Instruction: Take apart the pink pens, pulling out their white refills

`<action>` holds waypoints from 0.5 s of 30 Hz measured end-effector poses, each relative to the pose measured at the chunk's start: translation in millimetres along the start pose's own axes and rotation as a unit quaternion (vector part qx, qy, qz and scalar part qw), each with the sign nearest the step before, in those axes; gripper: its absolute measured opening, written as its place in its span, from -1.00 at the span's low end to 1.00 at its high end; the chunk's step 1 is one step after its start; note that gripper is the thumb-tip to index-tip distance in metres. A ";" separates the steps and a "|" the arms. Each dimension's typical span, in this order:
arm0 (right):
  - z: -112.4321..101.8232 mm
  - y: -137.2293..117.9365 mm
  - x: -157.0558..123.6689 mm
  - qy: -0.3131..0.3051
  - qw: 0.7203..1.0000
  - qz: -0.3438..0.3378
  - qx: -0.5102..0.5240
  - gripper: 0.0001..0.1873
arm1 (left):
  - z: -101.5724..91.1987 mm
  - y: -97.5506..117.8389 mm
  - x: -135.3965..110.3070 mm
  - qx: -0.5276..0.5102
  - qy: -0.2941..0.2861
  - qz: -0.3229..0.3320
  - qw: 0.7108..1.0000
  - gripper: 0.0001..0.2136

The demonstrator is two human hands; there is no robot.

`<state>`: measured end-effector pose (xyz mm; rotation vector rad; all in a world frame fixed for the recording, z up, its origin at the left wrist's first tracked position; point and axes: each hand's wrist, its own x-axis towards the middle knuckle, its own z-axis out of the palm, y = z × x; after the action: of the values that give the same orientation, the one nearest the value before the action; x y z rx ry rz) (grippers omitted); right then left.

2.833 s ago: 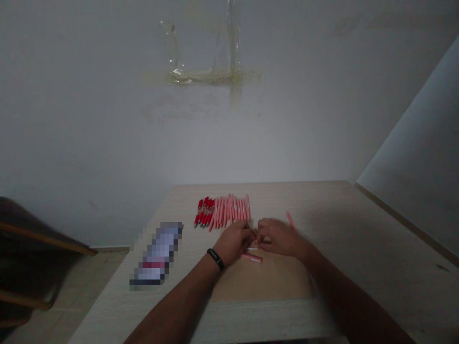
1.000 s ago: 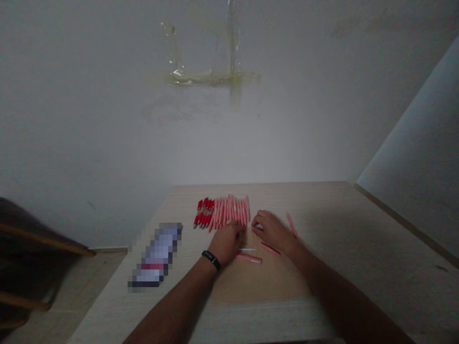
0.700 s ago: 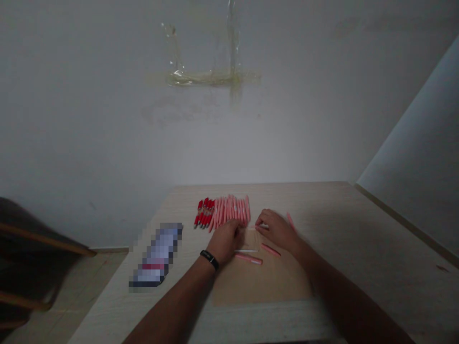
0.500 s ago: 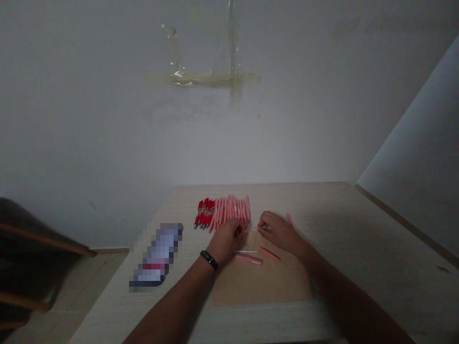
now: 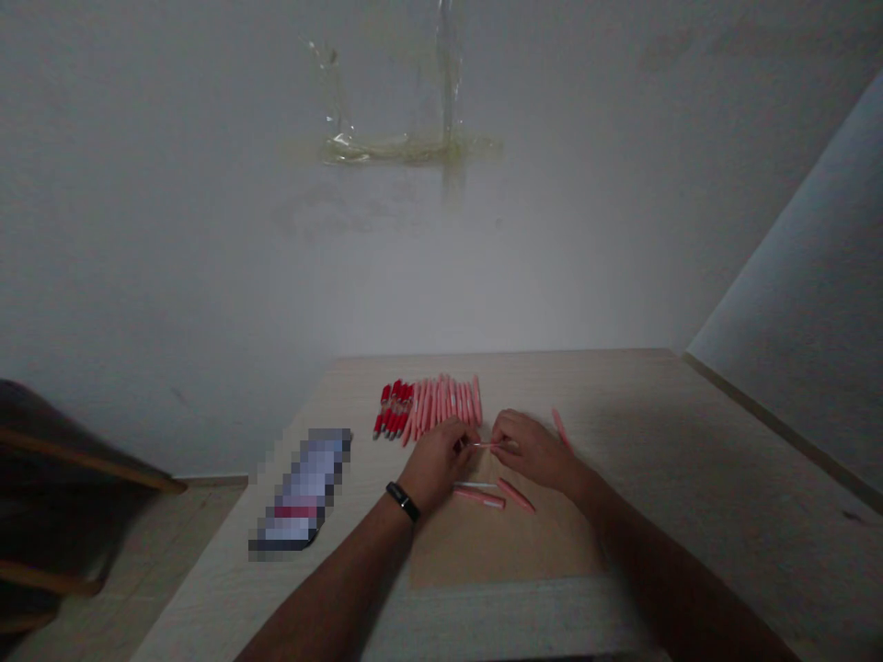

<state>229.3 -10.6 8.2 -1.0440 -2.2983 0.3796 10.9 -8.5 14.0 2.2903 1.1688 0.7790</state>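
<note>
— Much laid out already?

— Plenty. Found pink pen barrels (image 5: 445, 402) set side by side in a row near the far edge of the table (image 5: 690, 478), with red pen pieces (image 5: 393, 409) packed against the row's left end.

— And in the hands?

— Saw a thin white rod (image 5: 487, 445) just short of that row, pinched at one end by the left hand (image 5: 436, 460) and at the other by the right hand (image 5: 534, 450), fingertips closed on it. Took it for a refill, but could not be sure in the dim light.

— Left loose?

— Counted four pieces outside the row. Spotted three on the brown sheet (image 5: 503, 552) by the near edge, just below the hands: a pink barrel (image 5: 479, 497), a slanting pink piece (image 5: 516, 495) beside it, and a second white rod (image 5: 475, 485). Noticed one more pink stick (image 5: 558, 428) past the right hand, apart from the rest.

— Anything else about?

— Only a blurred-out flat packet (image 5: 303, 492) toward the left edge, well apart from the pens, and a black wristband (image 5: 402, 502) on the left wrist.
</note>
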 end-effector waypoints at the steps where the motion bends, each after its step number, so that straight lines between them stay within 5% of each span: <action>1: -0.1 0.3 0.0 0.005 1.000 -0.003 0.001 -0.90 | -0.3 0.1 0.1 0.003 0.002 -0.003 1.000 -0.93; 15: -0.9 -2.2 -0.3 0.015 1.000 -0.008 0.005 -0.88 | -2.0 2.0 -0.3 -0.004 -0.002 0.011 1.000 -0.95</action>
<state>228.7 -12.3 9.8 -1.0189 -2.2746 0.3677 10.5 -9.5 16.6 2.3006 1.1389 0.7856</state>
